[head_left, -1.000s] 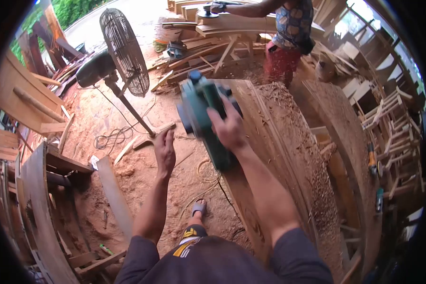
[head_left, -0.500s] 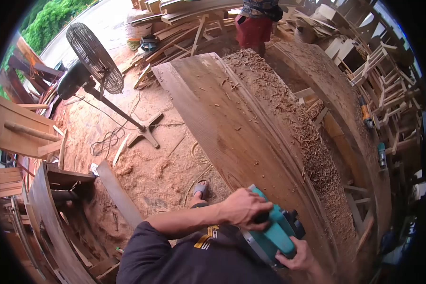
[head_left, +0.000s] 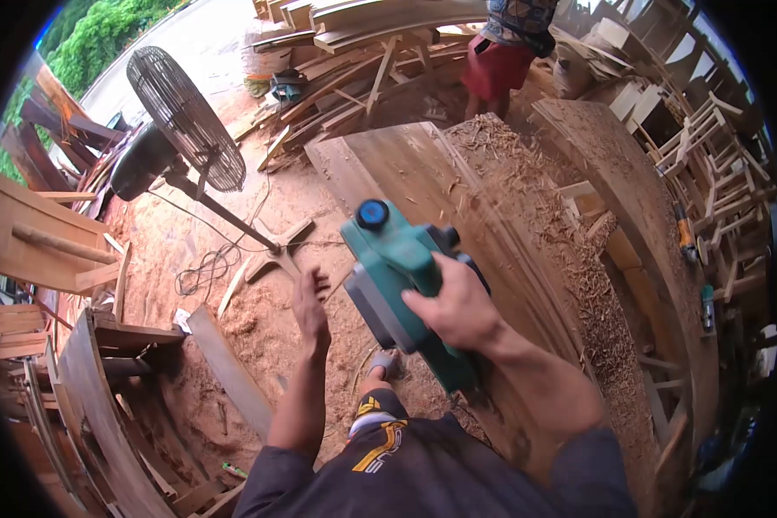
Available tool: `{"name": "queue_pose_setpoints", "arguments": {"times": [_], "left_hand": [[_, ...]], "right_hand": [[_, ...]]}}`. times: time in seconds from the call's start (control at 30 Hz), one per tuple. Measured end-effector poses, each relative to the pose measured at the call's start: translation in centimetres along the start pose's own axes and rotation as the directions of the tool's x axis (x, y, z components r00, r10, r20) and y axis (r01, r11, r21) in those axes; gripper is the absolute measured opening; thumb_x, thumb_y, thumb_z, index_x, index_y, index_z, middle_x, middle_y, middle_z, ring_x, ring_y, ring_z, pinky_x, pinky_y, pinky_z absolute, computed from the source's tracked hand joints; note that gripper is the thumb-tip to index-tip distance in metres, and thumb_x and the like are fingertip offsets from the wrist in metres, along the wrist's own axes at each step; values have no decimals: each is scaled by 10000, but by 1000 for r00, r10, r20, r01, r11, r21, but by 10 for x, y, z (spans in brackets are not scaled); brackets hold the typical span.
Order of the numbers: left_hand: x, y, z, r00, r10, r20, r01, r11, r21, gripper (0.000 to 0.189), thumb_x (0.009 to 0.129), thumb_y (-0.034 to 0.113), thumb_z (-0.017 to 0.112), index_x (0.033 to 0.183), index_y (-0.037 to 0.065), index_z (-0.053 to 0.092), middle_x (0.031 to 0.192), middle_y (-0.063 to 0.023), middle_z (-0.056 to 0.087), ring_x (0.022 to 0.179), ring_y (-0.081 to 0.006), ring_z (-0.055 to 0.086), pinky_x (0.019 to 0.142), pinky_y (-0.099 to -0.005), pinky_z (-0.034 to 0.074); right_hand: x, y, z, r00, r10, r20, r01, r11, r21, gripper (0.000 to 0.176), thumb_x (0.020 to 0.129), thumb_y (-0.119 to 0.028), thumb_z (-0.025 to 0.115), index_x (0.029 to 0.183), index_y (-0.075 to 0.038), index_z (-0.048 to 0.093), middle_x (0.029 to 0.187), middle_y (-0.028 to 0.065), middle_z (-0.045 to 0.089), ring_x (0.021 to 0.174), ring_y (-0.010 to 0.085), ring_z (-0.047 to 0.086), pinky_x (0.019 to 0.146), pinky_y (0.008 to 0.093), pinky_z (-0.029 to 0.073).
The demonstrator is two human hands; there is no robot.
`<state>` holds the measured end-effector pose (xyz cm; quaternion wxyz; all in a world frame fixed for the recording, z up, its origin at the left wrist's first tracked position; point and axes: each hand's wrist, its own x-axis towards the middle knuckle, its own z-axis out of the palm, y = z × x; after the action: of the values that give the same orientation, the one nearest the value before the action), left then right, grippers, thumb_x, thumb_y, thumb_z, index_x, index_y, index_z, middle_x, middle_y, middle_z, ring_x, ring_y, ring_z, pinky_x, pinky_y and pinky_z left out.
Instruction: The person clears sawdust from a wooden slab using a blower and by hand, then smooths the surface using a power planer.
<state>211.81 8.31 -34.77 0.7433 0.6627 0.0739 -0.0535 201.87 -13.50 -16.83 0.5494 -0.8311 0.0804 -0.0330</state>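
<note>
A teal electric hand planer [head_left: 395, 252] with a dark blue knob is held up over the near-left edge of a wide brown wooden board [head_left: 380, 148]. My right hand [head_left: 464, 309] is wrapped round its rear handle. Left of the planer, my left hand [head_left: 311, 304] is raised with nothing in it, its fingers apart and not touching the tool. Curled wood shavings [head_left: 578, 276] lie thickly along the board's right side. The planer's far underside is turned away from view.
A standing fan [head_left: 186, 121] is at the left on the sawdust-covered floor [head_left: 259, 315], with a loose cable near its base. Another person [head_left: 496, 65] in red shorts stands beyond the board. Stacked planks [head_left: 354, 78] lie behind; wooden frames [head_left: 708, 147] crowd the right.
The planer has been lifted off the board and swung up and left in my right hand. My left hand has let go of its front knob and moved left. The view has shifted slightly.
</note>
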Motion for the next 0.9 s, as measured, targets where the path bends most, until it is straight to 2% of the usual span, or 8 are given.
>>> {"name": "queue_pose_setpoints", "arguments": {"times": [0.07,0.13,0.33,0.47,0.6,0.73,0.8,0.9], "left_hand": [[-4,-30,-25,996,-89,-20,90,992,92,379,1048,315,462,1110,-11,647,985,-82,652,902,-171,603,837,-335,486],[-7,-71,-52,994,-109,23,104,979,177,363,1048,288,473,1060,-20,664,935,-86,662,868,-168,610,816,-316,491],[-10,-78,-56,997,-43,65,26,971,239,316,1046,243,498,1068,-24,664,932,-96,674,862,-175,623,805,-315,501],[27,-45,-54,991,126,36,-130,933,334,420,1045,346,439,1024,12,693,975,-116,691,858,-205,622,795,-370,465],[75,-4,-47,997,-52,54,63,972,-225,394,1037,402,421,1194,91,605,1027,-17,643,888,-154,601,849,-352,495],[58,29,-2,951,-208,227,214,977,-2,576,996,514,459,1491,232,378,1427,-45,487,1291,-239,415,971,-518,438],[65,-13,-4,798,-37,602,52,999,-7,682,1000,488,480,1575,249,200,1461,-101,462,1298,-286,461,990,-492,431],[13,4,64,848,-239,472,169,968,186,741,1002,397,536,1592,246,115,1416,-150,492,1113,-333,625,917,-380,513]], "right_hand": [[47,-10,10,999,33,28,-34,999,17,325,815,-181,691,1045,38,624,929,254,689,901,384,690,798,415,533],[94,-4,26,996,-70,-47,70,997,-13,285,823,-184,672,1027,15,659,765,133,693,714,224,676,710,367,536],[279,-17,64,1000,-17,-14,15,987,-158,182,752,-202,670,764,-23,701,676,134,683,551,200,653,577,336,528],[301,-24,68,1000,-7,10,6,998,57,623,952,-520,538,948,81,702,774,193,717,643,212,720,647,344,577],[213,-14,44,999,-20,27,22,997,-71,608,982,-498,486,915,70,695,786,219,713,713,284,722,719,356,575],[2,20,12,998,35,-59,-31,998,62,477,955,-419,571,1003,48,656,988,251,698,925,339,690,831,417,520],[-139,22,-22,1000,16,-10,-14,984,175,392,959,-354,602,1079,18,609,903,213,686,846,273,687,760,393,521],[-327,25,-65,990,138,-34,-136,989,66,396,867,-326,734,1024,13,602,798,192,654,697,288,673,633,393,507]]}}
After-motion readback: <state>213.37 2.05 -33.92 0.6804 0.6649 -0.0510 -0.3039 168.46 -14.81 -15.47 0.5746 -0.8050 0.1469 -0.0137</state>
